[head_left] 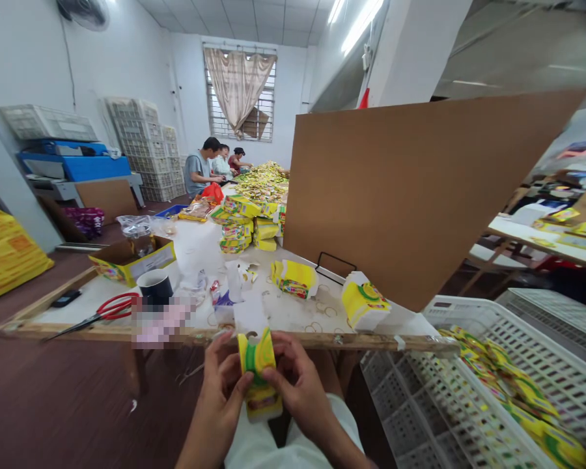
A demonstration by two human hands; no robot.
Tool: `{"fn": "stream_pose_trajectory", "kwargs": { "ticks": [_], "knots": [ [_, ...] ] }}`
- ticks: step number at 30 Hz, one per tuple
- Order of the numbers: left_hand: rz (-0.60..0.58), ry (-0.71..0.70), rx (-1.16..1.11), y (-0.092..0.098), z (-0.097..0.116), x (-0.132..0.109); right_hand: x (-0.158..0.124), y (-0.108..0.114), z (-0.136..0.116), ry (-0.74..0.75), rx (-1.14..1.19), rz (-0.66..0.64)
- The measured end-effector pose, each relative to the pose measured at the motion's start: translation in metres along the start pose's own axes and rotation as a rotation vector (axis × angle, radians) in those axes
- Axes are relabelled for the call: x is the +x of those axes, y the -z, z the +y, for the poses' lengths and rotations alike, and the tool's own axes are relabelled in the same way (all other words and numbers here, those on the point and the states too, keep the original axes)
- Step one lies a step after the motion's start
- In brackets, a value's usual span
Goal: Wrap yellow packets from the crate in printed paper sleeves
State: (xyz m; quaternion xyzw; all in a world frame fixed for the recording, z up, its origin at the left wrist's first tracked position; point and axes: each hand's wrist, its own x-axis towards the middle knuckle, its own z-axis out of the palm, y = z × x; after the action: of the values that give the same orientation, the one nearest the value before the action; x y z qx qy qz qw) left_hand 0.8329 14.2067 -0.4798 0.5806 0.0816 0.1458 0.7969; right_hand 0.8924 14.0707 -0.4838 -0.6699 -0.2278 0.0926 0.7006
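Observation:
Between my two hands, over my lap at the table's front edge, is a small yellow and green printed carton [257, 358] with a white flap standing up at its top. My left hand [224, 378] grips its left side, thumb on the front face. From the right, my right hand [297, 384] holds the same carton, thumb also on the front. The carton's back is hidden. Beyond it on the table lie a stack of flat yellow cartons [293, 279] and a second bundle [365, 303] farther right. Thin rubber bands [315, 327] are scattered near them.
Red-handled scissors [120, 306], a dark mug [155, 288] and an open yellow box [137, 264] are on the left. A tall cardboard sheet [395, 195] stands at the right. Beside the table, a white crate [469, 391] holds yellow packs. Several people sit at a far heap [264, 181].

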Motion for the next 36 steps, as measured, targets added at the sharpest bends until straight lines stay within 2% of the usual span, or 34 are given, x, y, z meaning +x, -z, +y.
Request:
{"fn": "stream_pose_trajectory", "kwargs": {
  "ticks": [3, 6, 9, 12, 16, 20, 21, 23, 25, 30, 36],
  "knots": [
    [-0.183, 0.066, -0.074, 0.002, 0.005, 0.001, 0.002, 0.014, -0.009, 0.039, 0.049, -0.106],
    [-0.349, 0.148, -0.156, 0.007, 0.006, 0.004, 0.004, 0.025, -0.017, 0.012, 0.059, -0.207],
    [-0.444, 0.204, -0.205, 0.007, 0.005, 0.001, 0.006, 0.030, -0.022, 0.002, -0.036, -0.228],
    [-0.422, 0.199, -0.208, 0.001, 0.005, -0.005, 0.008, 0.030, -0.023, 0.053, -0.174, -0.157],
    [-0.347, 0.159, -0.189, -0.001, 0.006, -0.006, 0.010, 0.027, -0.020, 0.101, -0.111, -0.059],
    [-0.371, 0.105, -0.012, 0.007, 0.005, 0.000, 0.012, 0.033, -0.023, 0.247, -0.252, -0.101],
    [-0.349, 0.099, 0.042, 0.009, 0.004, 0.001, 0.012, 0.034, -0.024, 0.221, -0.249, -0.134],
    [-0.291, 0.091, 0.114, 0.011, 0.004, 0.001, 0.013, 0.035, -0.026, 0.067, -0.193, -0.205],
    [-0.288, 0.092, 0.124, 0.010, 0.004, 0.000, 0.013, 0.033, -0.025, -0.067, -0.152, -0.252],
    [-0.363, 0.108, 0.012, 0.009, 0.007, 0.001, 0.018, 0.020, -0.017, -0.082, -0.200, -0.206],
    [-0.370, 0.117, -0.024, 0.013, 0.006, 0.006, 0.021, 0.018, -0.013, -0.127, -0.146, -0.218]
  ]
}}
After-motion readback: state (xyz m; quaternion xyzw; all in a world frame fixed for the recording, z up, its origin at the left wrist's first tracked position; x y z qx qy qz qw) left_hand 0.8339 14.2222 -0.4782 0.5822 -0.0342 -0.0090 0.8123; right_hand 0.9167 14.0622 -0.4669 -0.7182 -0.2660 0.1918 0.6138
